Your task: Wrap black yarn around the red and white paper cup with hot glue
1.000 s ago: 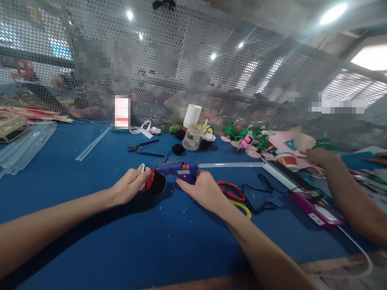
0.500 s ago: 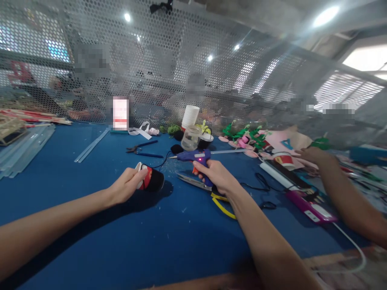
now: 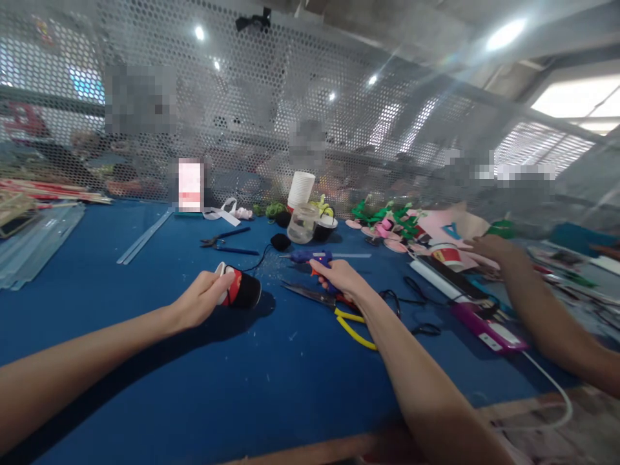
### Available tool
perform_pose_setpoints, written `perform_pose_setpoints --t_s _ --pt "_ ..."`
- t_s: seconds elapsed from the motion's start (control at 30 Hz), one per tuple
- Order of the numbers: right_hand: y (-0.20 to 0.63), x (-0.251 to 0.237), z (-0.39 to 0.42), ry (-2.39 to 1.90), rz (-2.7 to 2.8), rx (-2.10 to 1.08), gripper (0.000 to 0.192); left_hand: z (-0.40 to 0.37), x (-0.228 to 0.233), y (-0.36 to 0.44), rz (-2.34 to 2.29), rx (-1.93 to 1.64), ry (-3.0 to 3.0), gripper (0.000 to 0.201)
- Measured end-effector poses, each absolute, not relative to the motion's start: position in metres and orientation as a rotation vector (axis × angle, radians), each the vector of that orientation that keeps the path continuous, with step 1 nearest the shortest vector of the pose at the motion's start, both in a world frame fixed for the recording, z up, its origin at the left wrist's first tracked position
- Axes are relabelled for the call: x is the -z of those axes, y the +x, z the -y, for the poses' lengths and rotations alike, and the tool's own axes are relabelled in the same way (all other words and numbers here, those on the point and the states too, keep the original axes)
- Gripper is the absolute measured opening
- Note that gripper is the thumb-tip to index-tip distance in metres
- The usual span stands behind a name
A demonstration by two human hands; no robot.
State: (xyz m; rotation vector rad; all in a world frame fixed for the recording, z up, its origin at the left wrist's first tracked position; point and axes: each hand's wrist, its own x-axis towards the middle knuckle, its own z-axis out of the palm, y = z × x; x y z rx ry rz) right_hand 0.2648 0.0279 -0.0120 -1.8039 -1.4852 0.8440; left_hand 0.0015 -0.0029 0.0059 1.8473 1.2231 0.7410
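Observation:
In my left hand [image 3: 203,298] is a paper cup [image 3: 236,286], tilted on its side, red and white near my fingers and wrapped in black yarn toward the other end. A black strand runs from it to a small ball of black yarn [image 3: 280,242]. My right hand [image 3: 341,279] is closed round the handle of a blue glue gun [image 3: 314,256], its nozzle pointing left and a clear glue stick [image 3: 356,256] sticking out behind. It is low over the table; whether it touches I cannot tell. Yellow-handled scissors [image 3: 351,328] lie just below, partly hidden by my wrist.
Pliers [image 3: 220,243], a clear plastic jar [image 3: 303,224] and stacked paper cups [image 3: 301,188] stand or lie farther back. Glue sticks [image 3: 43,245] are heaped at left. On the right are a purple power strip [image 3: 488,327], black cords and another person's arm [image 3: 537,303]. Metal mesh [image 3: 252,97] rises behind.
My right hand has lowered the glue gun toward the table, away from me. My left hand still holds the cup in nearly the same place. The view has shifted slightly.

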Motion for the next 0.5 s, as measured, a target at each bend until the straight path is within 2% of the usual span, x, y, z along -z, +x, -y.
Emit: perform_pose_setpoints --t_s 0.1,0.27,0.33,0.37,0.5 --pt "0.267 0.016 -0.032 -1.873 1.53 -0.724 0.038 0.003 -0.006 0.002 -1.221 -0.736 1.87 0.039" --pt "0.258 0.005 -0.026 -1.91 1.562 -0.344 0.024 0.005 -0.007 0.001 -1.167 -0.712 1.999 0.038" --pt "0.245 -0.002 -0.019 -1.854 1.618 -0.334 0.027 0.007 -0.007 0.001 -1.13 -0.692 2.076 0.039" --pt "0.237 -0.004 -0.014 -1.808 1.669 -0.377 0.032 0.008 -0.007 0.001 -1.102 -0.682 2.118 0.038" --pt "0.201 -0.006 -0.003 -1.346 1.774 -1.116 0.051 0.011 -0.009 0.001 -0.974 -0.655 2.262 0.037"
